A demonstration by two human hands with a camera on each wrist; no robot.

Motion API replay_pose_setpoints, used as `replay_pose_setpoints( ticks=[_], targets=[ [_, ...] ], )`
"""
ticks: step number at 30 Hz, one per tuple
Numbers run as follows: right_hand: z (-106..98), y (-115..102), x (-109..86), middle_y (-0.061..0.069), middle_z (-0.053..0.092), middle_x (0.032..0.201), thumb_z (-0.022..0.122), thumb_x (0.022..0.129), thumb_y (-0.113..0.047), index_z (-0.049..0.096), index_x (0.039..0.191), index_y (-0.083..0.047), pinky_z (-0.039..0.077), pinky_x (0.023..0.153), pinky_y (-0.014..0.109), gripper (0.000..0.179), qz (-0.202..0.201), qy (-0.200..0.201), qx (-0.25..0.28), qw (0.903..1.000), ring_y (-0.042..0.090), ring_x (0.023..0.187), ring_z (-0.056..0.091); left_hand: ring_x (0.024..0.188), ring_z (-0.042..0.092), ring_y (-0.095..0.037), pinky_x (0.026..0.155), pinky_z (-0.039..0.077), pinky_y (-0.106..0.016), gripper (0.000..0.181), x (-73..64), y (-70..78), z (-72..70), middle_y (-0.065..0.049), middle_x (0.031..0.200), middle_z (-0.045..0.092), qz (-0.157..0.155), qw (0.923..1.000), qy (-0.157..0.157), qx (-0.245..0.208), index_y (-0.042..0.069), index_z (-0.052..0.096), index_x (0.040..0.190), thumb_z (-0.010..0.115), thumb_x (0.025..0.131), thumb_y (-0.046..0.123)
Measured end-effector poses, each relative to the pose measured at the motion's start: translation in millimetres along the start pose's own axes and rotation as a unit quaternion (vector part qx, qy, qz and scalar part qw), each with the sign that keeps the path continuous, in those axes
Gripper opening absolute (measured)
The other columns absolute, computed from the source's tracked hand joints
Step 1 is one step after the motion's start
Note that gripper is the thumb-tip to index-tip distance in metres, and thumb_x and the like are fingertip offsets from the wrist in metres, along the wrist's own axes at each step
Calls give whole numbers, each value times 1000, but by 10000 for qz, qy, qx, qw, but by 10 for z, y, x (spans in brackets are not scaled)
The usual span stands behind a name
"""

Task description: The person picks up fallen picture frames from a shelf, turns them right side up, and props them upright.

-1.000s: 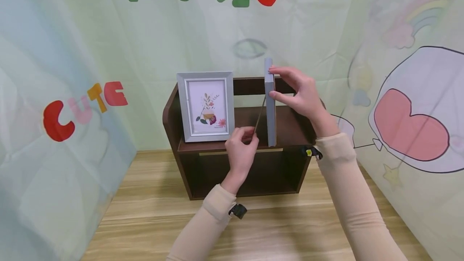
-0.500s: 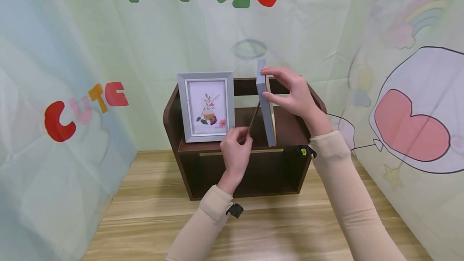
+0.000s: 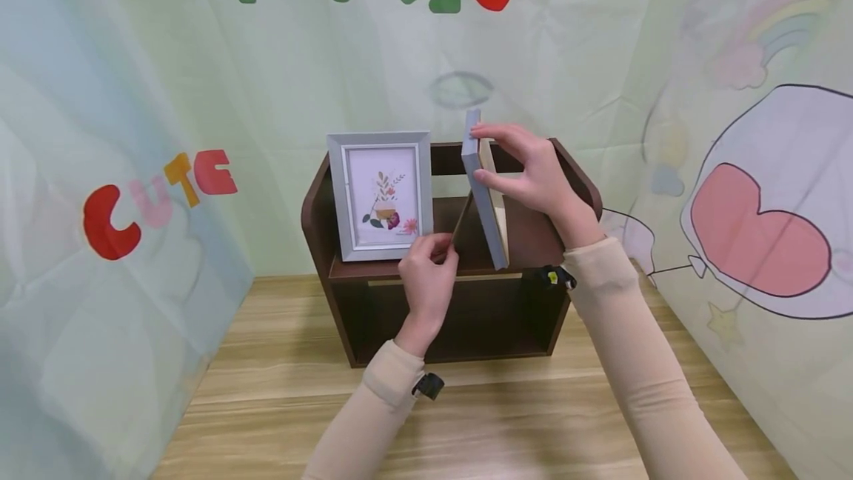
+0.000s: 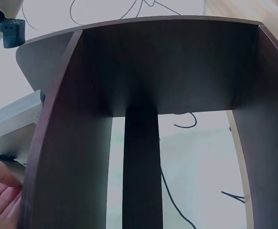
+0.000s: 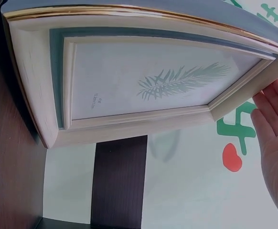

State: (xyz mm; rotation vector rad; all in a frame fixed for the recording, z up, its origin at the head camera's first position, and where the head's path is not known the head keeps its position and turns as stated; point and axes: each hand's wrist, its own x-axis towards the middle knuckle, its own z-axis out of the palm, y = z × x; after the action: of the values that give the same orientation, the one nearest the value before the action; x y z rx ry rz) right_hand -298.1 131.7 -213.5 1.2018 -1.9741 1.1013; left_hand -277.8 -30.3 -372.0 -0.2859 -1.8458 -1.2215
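Note:
A picture frame point(image 3: 485, 206) stands nearly edge-on on the upper shelf, its top leaning left. Its front, in the right wrist view, has a cream border point(image 5: 34, 81), a gold line and a green leaf print point(image 5: 184, 81). My right hand point(image 3: 533, 176) grips the frame's upper part, thumb on the grey side edge and fingers near the top. Lower down, my left hand point(image 3: 429, 272) pinches the thin support leg point(image 3: 462, 221) swung out behind the frame. In the left wrist view part of my left hand point(image 4: 3, 195) shows below the grey frame edge point(image 4: 15, 114).
A second grey frame point(image 3: 383, 195) with a flower print stands upright on the shelf's left side. The dark brown two-tier shelf point(image 3: 533, 235) rests on a wood-grain surface point(image 3: 266, 406). Printed cloth point(image 3: 266, 80) hangs behind and at both sides.
The top of the held frame has swung left, from nearly upright to leaning, and more of its front shows. Both hands have shifted left with it. The second frame stays put.

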Motion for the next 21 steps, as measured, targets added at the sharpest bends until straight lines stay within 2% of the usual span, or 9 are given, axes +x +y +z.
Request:
replay_pose_setpoints(
  ticks=[8,15,17,21],
  targets=[
    [9,5,12,23,59,125,73,76,5,59,119,9,41,107,31,45,28,-27,-145,9999,33,121,53,72,67,-17,68,58,-28,4,23,-19,-12,-8,78,67,112,9999,39,88,3,73,83,69,82,4],
    [16,22,-10,24,58,126,71,77,6,58,121,9,41,107,33,46,6,54,-115,9999,34,122,52,74,67,-17,68,58,-26,5,11,-3,-20,-9,80,66,97,10000,14,-9,1,72,85,70,81,3],
    [16,38,-28,26,58,125,68,80,6,57,121,11,42,105,33,43,144,180,59,9997,34,121,53,75,67,-18,69,58,-27,8,11,24,-24,-10,82,66,127,9998,89,-83,1,72,88,71,80,2],
    [14,97,-82,26,59,124,59,89,3,56,123,12,46,101,32,35,694,558,363,9954,33,119,55,79,67,-19,72,58,-28,15,26,121,-32,-10,87,66,185,9991,235,-313,0,71,93,74,79,5]
  ],
)
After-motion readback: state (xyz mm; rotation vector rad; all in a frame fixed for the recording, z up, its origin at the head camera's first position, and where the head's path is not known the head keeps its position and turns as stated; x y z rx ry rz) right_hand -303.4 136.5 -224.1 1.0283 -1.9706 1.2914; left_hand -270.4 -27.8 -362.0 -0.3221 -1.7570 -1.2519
